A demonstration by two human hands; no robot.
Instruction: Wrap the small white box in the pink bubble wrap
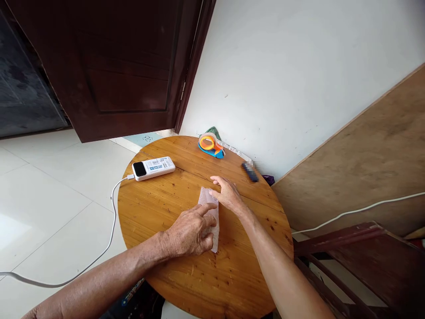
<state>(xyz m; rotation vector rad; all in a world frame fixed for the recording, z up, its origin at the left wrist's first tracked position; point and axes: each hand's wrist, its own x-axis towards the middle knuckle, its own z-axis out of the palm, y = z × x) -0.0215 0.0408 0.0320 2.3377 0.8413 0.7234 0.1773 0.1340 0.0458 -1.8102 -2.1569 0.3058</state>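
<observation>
Head view: a round wooden table [166, 208] is seen mid-frame, bordered by white wall [299, 66] at upper right and dark door [126, 66] at upper left. The pale strip [206, 195] is laid at centre, long axis near-vertical, top tilted slightly left. It is partly covered by the left hand [192, 228], index extended, others curled; grip cannot be told. The right hand [227, 193] is held open at its top end, fingers parted. Blue print on the white device [159, 167], left of centre, is too small to be read.

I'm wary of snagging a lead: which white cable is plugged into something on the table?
The left cable, plugged into the end of the white power bank; the right cable runs along the wooden panel.
</observation>
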